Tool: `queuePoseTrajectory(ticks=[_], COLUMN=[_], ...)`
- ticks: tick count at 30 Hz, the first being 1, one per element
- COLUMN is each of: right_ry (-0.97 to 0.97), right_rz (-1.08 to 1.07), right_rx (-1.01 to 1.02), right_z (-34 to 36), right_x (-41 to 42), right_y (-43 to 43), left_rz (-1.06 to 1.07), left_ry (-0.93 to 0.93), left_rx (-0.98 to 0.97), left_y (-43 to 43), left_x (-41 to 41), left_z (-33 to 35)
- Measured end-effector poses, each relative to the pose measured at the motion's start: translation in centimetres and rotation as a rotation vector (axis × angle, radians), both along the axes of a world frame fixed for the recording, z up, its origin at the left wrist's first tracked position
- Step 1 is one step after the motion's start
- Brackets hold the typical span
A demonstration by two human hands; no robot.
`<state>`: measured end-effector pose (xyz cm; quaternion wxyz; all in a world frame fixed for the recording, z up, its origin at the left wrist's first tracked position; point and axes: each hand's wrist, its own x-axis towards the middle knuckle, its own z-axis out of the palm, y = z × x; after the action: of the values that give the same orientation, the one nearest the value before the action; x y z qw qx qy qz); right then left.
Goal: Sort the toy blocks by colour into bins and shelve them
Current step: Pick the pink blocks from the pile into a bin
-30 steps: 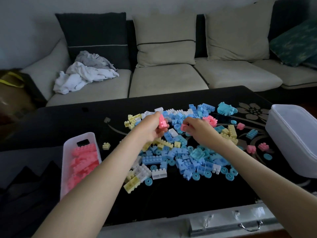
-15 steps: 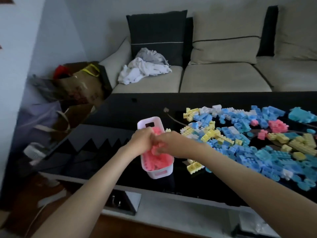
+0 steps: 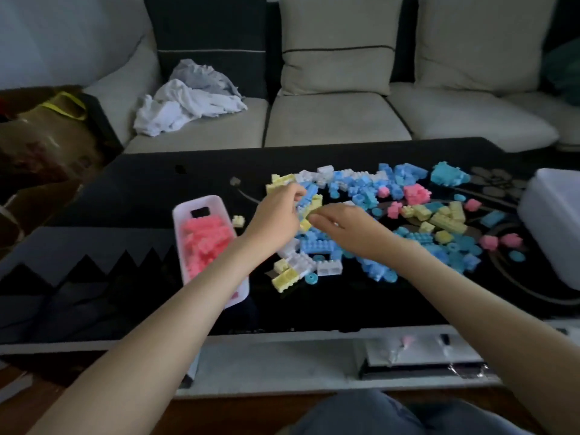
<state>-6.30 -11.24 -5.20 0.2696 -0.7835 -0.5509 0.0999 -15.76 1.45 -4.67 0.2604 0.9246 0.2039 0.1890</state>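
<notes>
L grip (image 3: 277, 215) fingers curled into block pile (image 3: 361, 186) mid tabletop (image 3: 141, 189); hold unclear. R grip (image 3: 348, 229) fingers loose, resting on pile. Pink blocks (image 3: 204, 243) in white bin (image 3: 194, 201), left of pile, nr front edge.

Block pile (image 3: 361, 189): blue, yellow, white, few pink, spread loose. White bin (image 3: 201, 200) just left, holding pink blocks (image 3: 204, 237).
</notes>
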Motion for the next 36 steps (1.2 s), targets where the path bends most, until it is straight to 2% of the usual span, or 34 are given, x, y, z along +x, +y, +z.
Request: queuePoseTrajectory(ticks=[3, 5, 9, 13, 16, 21, 25, 28, 32, 34, 36], right_ry=[-0.015, -0.004, -0.007, 0.017, 0.090, -0.038, -0.111, -0.124, -0.069, 0.008, 0.085], right_rz=[-0.292, -0.490, -0.788, -0.935, -0.911, -0.684, -0.570, -0.572, -0.630, -0.654, -0.622], right_rx=[-0.040, -0.038, -0.127, -0.254, -0.217, -0.310, -0.327, -0.308, -0.241, -0.077, 0.094], right_z=[-1.2, -1.8, -2.4, -4.4, -5.4, -5.8, -5.5, -5.0, -4.2, -3.5, -2.7], right_x=[5.2, 8.5, 13.0, 14.6, 15.4, 16.4, 16.3, 16.3, 15.9, 15.0, 13.6], right_y=[-6.5, -11.5, -19.3, -21.6, -21.2, -18.9, -17.2, -16.4, -16.0, -15.7, -15.0], left_rz=[-0.238, -0.368, -0.476, -0.477, -0.428, -0.290, -0.281, -0.281, -0.168, -0.111, -0.077], left_ry=[0.221, 0.364, 0.315, 0.305, 0.276, 0.039, 0.098, 0.109, 0.080, 0.070, 0.103], left_rx=[-0.204, -0.270, -0.173, 0.009, 0.110, -0.074, -0.051, -0.081, -0.352, -0.537, -0.843], left_y=[-5.1, -8.0, -11.7, -14.4, -15.1, -13.9, -12.9, -12.6, -12.3, -12.3, -12.7], left_x=[4.8, 7.6, 12.5, 15.9, 17.1, 17.4, 17.1, 17.0, 16.6, 16.5, 16.1], left_z=[0.0, -0.1, -1.5, -2.9, -3.8, -5.1, -5.6, -5.2, -3.9, -3.2, -2.3])
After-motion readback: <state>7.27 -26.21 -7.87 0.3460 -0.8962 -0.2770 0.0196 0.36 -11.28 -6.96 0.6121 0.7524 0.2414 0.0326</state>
